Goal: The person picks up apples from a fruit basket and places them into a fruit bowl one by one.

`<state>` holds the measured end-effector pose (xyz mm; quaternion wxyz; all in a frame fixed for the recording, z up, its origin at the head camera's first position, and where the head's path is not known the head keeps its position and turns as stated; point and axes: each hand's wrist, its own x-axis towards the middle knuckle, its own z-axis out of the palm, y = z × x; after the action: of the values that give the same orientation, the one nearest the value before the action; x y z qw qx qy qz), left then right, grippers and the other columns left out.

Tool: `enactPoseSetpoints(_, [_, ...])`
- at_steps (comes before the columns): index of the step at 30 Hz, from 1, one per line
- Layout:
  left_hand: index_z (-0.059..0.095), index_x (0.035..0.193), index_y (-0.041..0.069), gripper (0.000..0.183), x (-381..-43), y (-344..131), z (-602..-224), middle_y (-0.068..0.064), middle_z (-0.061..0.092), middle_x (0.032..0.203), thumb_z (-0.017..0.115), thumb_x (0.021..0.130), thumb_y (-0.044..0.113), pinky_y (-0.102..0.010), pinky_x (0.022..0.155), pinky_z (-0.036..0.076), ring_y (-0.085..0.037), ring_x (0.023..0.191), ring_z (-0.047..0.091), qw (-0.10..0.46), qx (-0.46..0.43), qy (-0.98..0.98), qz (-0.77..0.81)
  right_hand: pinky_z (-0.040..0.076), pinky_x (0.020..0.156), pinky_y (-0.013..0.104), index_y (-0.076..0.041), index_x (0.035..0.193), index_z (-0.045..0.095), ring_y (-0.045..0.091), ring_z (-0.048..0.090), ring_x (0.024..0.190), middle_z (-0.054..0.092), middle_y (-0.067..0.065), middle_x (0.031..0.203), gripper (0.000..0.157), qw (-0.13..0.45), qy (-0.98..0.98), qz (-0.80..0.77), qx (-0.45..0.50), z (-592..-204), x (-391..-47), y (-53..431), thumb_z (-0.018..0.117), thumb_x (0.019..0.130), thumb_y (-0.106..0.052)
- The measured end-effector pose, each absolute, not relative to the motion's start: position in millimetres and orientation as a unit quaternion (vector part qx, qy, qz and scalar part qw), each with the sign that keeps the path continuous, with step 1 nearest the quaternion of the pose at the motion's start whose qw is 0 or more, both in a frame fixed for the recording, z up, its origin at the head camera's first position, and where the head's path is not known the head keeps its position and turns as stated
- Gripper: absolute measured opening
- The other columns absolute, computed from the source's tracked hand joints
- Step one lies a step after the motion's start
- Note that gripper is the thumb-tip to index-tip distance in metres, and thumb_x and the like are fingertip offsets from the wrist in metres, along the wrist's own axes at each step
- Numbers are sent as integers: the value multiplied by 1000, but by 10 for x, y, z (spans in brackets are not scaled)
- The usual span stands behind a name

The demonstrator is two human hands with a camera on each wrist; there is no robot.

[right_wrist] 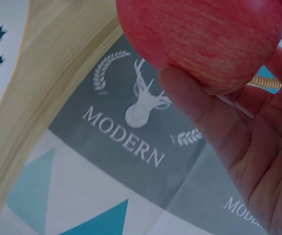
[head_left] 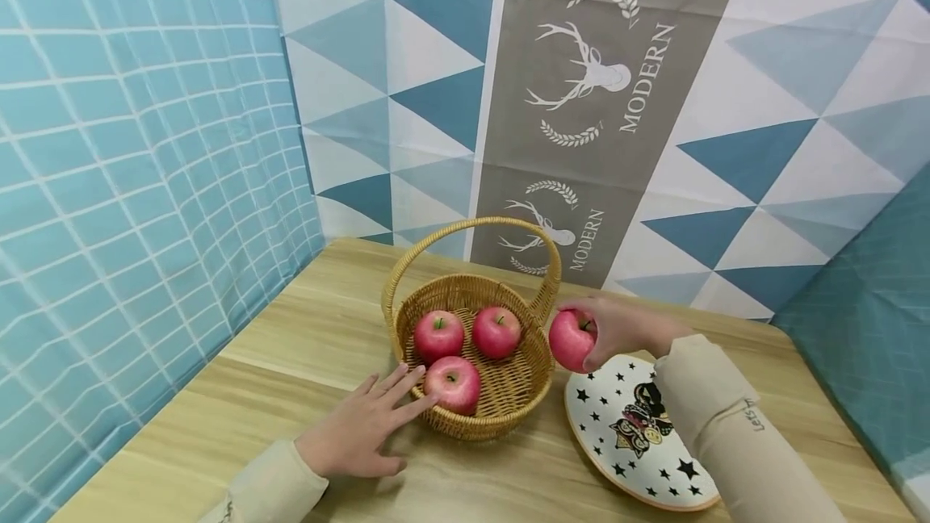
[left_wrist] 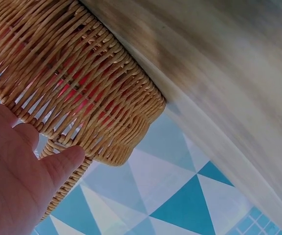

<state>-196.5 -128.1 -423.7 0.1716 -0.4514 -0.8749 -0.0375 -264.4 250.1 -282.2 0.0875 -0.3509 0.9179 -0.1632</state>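
Observation:
My right hand [head_left: 617, 328] grips a red apple [head_left: 572, 340] in the air beside the right rim of a wicker basket [head_left: 508, 394]. In the right wrist view the thumb presses against this apple [right_wrist: 204, 39] from below. Three more apples lie in the basket: one at the back left [head_left: 439, 336], one at the back right [head_left: 497, 332] and a paler one at the front [head_left: 454, 385]. With fingers spread, my left hand [head_left: 363, 430] rests at the basket's front left rim, fingertips close to the paler apple. The left wrist view shows the thumb along the woven rim [left_wrist: 57, 139].
A round white plate [head_left: 610, 434] with black stars and a cartoon figure lies right of the basket, partly under my right forearm. The basket's tall arched handle [head_left: 494, 222] rises over it. Patterned cloth [head_left: 436, 63] hangs behind the wooden table [head_left: 291, 361], with blue cloth at both sides.

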Motion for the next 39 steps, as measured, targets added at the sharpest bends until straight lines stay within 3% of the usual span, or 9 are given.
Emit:
enactPoseSetpoints(4, [49,140,14,82,-1954,-1304,-4231,-22,41,145,75,69,44,-60,86,45,-42,129,42,170,-448,-877,-41,49,72,32,1,128,54,23,53,95,59,6,105,78,92,934,-139,-317,-2792,-2602,2563,82,58,-19])
enactPoseSetpoints(12, [48,141,15,82,-1950,-1278,-4227,-21,41,144,74,70,45,-61,85,45,-41,128,42,171,-452,-875,-41,49,70,33,5,127,52,24,53,95,59,7,107,79,110,944,-123,-285,-2724,-2515,2770,83,57,-17])
enactPoseSetpoints(20, [48,141,15,82,-1960,-1280,-4244,-21,41,145,74,70,45,-60,85,45,-41,128,43,186,-454,-871,-37,48,65,32,0,128,52,21,53,89,59,5,103,81,121,957,-110,-239,-2806,-2423,3037,81,56,-20])
enactPoseSetpoints(33, [50,141,15,81,-1961,-1288,-4235,-21,42,144,74,70,45,-61,85,45,-41,127,44,182,-451,-873,-38,49,63,32,5,125,51,21,53,86,59,8,103,77,139,953,-161,-214,-3051,-2350,3493,81,56,-14])
enactPoseSetpoints(39, [48,141,14,81,-1953,-1275,-4223,-21,41,145,74,71,44,-60,87,44,-41,130,41,168,-451,-876,-42,47,60,30,4,122,54,18,52,80,59,5,98,76,114,959,-138,-218,-3212,-2294,3622,81,54,-15])
